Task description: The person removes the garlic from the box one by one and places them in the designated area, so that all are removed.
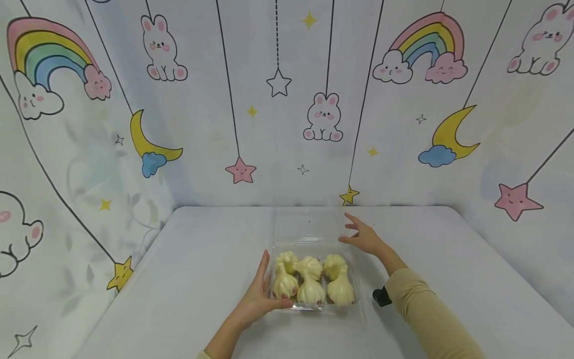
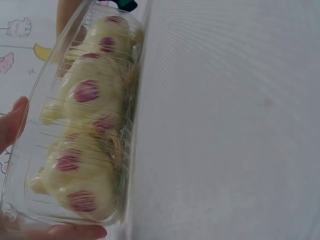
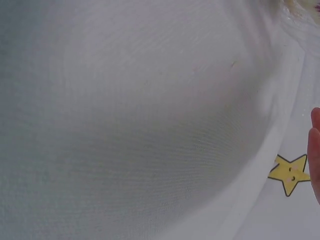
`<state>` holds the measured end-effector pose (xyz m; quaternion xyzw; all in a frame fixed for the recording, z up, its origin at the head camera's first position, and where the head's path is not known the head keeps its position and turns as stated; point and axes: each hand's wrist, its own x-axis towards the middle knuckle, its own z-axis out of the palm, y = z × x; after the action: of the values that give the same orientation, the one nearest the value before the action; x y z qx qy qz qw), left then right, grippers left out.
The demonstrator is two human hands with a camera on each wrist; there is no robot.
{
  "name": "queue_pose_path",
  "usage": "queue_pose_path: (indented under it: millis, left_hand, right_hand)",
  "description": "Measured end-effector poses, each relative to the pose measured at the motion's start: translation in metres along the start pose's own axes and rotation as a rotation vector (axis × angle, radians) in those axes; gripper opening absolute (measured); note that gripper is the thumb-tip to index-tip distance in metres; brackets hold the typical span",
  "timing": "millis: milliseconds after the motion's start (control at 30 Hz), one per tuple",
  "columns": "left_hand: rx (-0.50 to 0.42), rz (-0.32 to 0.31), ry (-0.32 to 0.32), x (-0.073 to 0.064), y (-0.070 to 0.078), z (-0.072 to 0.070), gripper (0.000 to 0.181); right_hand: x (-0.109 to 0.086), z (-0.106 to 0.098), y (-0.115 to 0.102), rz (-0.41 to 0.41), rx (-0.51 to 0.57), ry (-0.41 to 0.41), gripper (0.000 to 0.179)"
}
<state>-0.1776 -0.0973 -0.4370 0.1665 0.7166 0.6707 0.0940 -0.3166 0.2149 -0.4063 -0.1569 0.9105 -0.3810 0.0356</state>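
Observation:
A clear plastic clamshell container (image 1: 306, 306) sits on the table holding several pale garlic bulbs (image 1: 311, 291). In the left wrist view the bulbs show purple patches and stringy roots through the container's wall. My left hand (image 1: 255, 299) holds the front left corner, thumb along the front rim and fingers against the left side. Behind the tray the transparent lid (image 1: 309, 225) is raised. At the lid's right edge is my right hand (image 1: 365, 237), fingers spread and apart from one another. In the right wrist view only part of its fingers (image 3: 314, 150) shows.
A white cloth covers the table (image 1: 202, 259). Behind and at the sides hangs a backdrop (image 1: 197, 114) printed with rabbits, rainbows, moons and stars. A black wrist device (image 1: 382, 296) sits below the right sleeve (image 1: 426, 309).

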Motion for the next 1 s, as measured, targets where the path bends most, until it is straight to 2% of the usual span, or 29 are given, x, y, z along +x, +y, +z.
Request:
queue_pose_path:
  millis: [367,500,667,1000]
  left_hand:
    - [0.013,-0.004,0.003,0.0,0.0,0.0,0.123]
    - [0.015,-0.002,0.005,0.0,-0.001,0.0,0.123]
    - [0.02,-0.003,0.009,0.0,-0.003,0.0,0.123]
    - [0.025,-0.015,0.01,0.0,-0.003,0.0,0.122]
  right_hand:
    - [-0.005,0.003,0.0,0.02,-0.013,-0.048,0.072]
    - [-0.006,0.005,0.001,0.031,-0.056,-0.015,0.068]
    - [-0.01,0.005,-0.004,0.0,-0.103,0.031,0.066]
    - [-0.024,-0.004,-0.011,-0.012,-0.126,0.067,0.067]
